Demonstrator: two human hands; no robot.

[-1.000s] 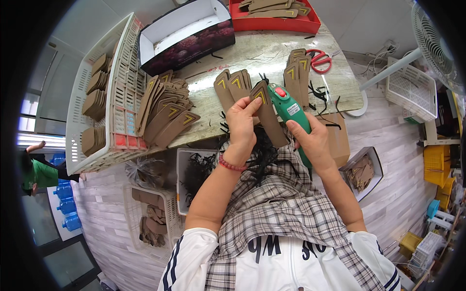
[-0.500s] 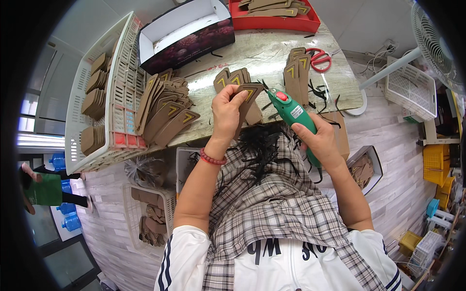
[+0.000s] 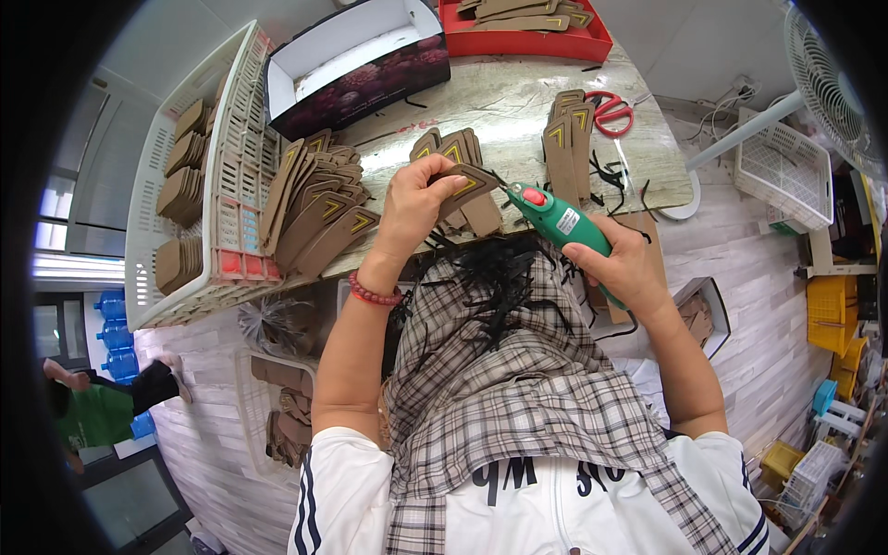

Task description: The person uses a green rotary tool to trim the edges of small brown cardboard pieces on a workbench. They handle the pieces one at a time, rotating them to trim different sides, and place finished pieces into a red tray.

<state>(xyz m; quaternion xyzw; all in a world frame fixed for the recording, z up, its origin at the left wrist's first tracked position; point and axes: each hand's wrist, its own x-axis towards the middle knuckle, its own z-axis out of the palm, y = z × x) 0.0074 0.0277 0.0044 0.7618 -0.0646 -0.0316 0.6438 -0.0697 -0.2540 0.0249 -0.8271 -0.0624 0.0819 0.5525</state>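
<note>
My left hand [image 3: 407, 205] pinches a flat brown tab [image 3: 478, 181] with a stitched yellow chevron, between thumb and fingers. In my right hand [image 3: 629, 268] is a green handheld electric cutter [image 3: 555, 216] with a red button. Its small metal tip is at the tab's right end, by a bit of black strip. Beyond my left hand, more brown tabs [image 3: 453, 148] stand bunched on the table. Black strip scraps [image 3: 495, 277] lie heaped on the plaid apron [image 3: 518, 398] over my lap.
Left on the table [image 3: 499, 88] are a large tab pile [image 3: 319, 208] and a white crate [image 3: 242, 176]. Farther back stand a dark flowered box [image 3: 370, 88] and a red tray [image 3: 527, 44]. Red-handled scissors [image 3: 610, 116] lie near another tab stack [image 3: 566, 148]. A person in green [image 3: 97, 412] is far left.
My left hand has moved slightly left, and the tab is turned flatter. The cutter has shifted a little down and stays at the tab's end. The person at far left has moved.
</note>
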